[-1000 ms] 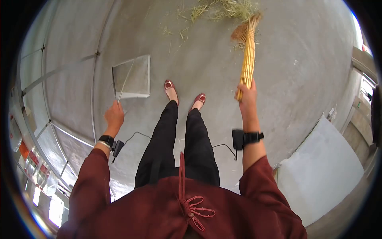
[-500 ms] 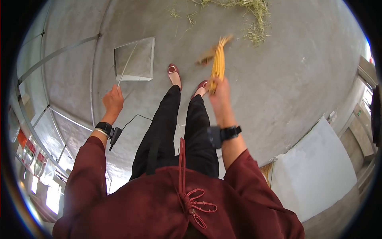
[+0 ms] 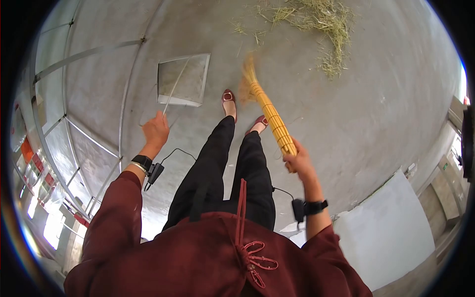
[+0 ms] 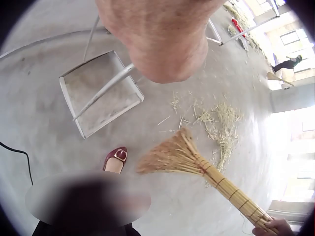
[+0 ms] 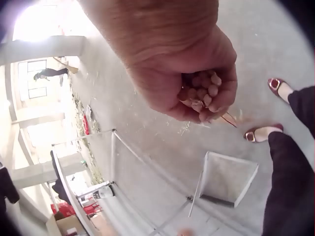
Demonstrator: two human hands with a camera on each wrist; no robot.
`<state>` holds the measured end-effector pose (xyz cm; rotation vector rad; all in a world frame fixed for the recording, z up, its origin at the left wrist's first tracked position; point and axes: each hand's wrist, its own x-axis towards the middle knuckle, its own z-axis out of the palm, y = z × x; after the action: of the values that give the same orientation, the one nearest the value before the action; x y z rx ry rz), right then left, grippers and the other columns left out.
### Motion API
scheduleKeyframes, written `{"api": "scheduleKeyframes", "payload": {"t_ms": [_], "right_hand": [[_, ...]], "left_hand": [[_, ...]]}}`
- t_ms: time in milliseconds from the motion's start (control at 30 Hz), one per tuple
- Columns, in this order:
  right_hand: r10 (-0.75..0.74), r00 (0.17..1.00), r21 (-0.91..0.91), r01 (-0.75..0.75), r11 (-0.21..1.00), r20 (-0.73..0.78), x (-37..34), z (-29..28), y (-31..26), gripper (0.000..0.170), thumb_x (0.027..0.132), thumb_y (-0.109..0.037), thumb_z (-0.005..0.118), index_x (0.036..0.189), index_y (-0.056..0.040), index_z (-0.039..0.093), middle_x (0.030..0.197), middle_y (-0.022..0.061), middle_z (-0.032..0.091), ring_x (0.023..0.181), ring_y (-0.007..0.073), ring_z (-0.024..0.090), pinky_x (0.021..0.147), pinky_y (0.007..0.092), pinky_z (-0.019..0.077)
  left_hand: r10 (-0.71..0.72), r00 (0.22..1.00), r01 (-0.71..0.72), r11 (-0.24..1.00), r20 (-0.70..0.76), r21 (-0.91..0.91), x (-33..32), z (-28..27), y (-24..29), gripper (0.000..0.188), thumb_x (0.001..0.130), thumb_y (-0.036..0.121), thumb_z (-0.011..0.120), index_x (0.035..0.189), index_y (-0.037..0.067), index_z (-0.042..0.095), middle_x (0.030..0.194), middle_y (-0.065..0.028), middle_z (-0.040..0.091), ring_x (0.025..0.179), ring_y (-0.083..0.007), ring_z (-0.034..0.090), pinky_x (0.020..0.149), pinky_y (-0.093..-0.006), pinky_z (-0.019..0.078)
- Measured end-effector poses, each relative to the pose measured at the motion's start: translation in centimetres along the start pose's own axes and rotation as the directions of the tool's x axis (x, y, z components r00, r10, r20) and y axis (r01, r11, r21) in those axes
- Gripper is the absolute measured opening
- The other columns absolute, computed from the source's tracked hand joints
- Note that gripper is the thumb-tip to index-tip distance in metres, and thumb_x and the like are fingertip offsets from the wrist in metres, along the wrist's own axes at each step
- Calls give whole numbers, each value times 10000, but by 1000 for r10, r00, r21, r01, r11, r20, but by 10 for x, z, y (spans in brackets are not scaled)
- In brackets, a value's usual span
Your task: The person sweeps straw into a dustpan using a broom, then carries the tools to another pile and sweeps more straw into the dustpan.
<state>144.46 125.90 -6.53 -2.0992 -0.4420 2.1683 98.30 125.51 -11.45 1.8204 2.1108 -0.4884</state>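
Observation:
My right hand (image 3: 301, 161) grips the handle end of a yellow straw broom (image 3: 272, 116), seen end-on as a bundle of stalks (image 5: 202, 91) in the right wrist view. Its brush is blurred and lies in front of the shoes (image 3: 228, 99). My left hand (image 3: 156, 132) is curled round the thin rod of a metal dustpan (image 3: 203, 79), which is on the floor at the left. In the left wrist view the broom (image 4: 221, 182) fans out between the dustpan (image 4: 138, 98) and the straw (image 4: 224, 123). Loose straw (image 3: 329, 24) lies beyond, at the upper right.
A metal frame (image 3: 106, 48) with pale panels runs along the left. At the lower right is a large white board (image 3: 386, 232). Another person (image 5: 51, 73) with a broom appears far off in the right wrist view. A dark cable (image 3: 178, 150) hangs by the left wrist.
The broom has swung from the far right, by the straw, leftward to in front of the shoes, and its handle now slants. My right hand has come closer to the body. My left hand still grips the rod.

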Motion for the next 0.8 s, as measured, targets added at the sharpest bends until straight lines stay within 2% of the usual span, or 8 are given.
{"api": "scheduleKeyframes", "payload": {"t_ms": [67, 133, 233, 367, 433, 567, 700, 800], "right_hand": [[-10, 994, -295, 42, 954, 108, 38, -21, -20, 656, 699, 8, 594, 1322, -134, 445, 695, 40, 572, 483, 123, 518, 400, 268, 417], [4, 996, -545, 45, 837, 89, 67, -22, -73, 645, 715, -25, 599, 1329, -148, 444, 667, 38, 569, 490, 127, 524, 398, 269, 417], [-135, 989, -563, 143, 814, 56, 131, -50, -130, 631, 722, -52, 599, 1326, -166, 455, 633, 29, 557, 478, 126, 513, 388, 267, 403], [-192, 981, -596, 154, 788, -1, 113, -47, -226, 599, 724, -54, 592, 1300, -180, 491, 624, 28, 550, 452, 116, 484, 368, 260, 369], [-336, 940, -604, 237, 761, -55, 107, -38, -246, 601, 728, -36, 578, 1311, -145, 479, 644, 23, 529, 433, 99, 454, 359, 253, 349], [-527, 842, -684, 317, 657, -117, 77, 4, -232, 654, 710, -3, 566, 1330, -176, 450, 681, 47, 572, 435, 121, 485, 363, 254, 381], [-387, 920, -346, 382, 857, 58, 55, 37, -183, 667, 707, -2, 580, 1343, -130, 425, 752, 71, 612, 468, 110, 517, 383, 249, 411], [-232, 954, -339, 285, 896, 188, 61, 76, -165, 655, 687, -9, 610, 1317, -91, 451, 747, 58, 609, 488, 104, 524, 400, 253, 420]], "left_hand": [[-43, 999, 42, 998, -12, -37, -6, 1, -1, 229, 910, 266, 450, 787, 75, 482, 594, -176, 577, 564, -395, 572, 505, -501, 420], [-78, 997, 78, 996, -6, -38, -14, 1, -6, 231, 910, 266, 449, 786, 74, 481, 598, -178, 578, 569, -397, 572, 508, -505, 417], [-133, 991, 133, 989, 7, -57, -19, 5, -14, 232, 911, 266, 448, 792, 71, 482, 607, -183, 580, 583, -402, 574, 522, -514, 415], [-243, 970, 242, 962, 5, -126, -23, 7, -21, 227, 911, 259, 445, 803, 64, 486, 625, -192, 586, 615, -412, 577, 558, -525, 419], [-274, 961, 275, 949, 25, -153, -31, 12, -29, 221, 908, 260, 449, 815, 65, 493, 635, -196, 589, 623, -414, 578, 566, -526, 420], [-309, 948, 318, 918, 73, -237, -31, 5, -34, 227, 898, 271, 465, 832, 60, 515, 667, -202, 601, 640, -411, 582, 575, -523, 423], [-347, 934, 354, 873, 83, -337, -40, 9, -66, 254, 893, 287, 477, 820, 47, 524, 681, -205, 601, 654, -414, 579, 579, -514, 426], [-388, 921, 379, 873, 33, -308, -53, 18, -86, 273, 898, 276, 470, 787, 31, 517, 681, -222, 582, 667, -426, 566, 572, -506, 411]]}}
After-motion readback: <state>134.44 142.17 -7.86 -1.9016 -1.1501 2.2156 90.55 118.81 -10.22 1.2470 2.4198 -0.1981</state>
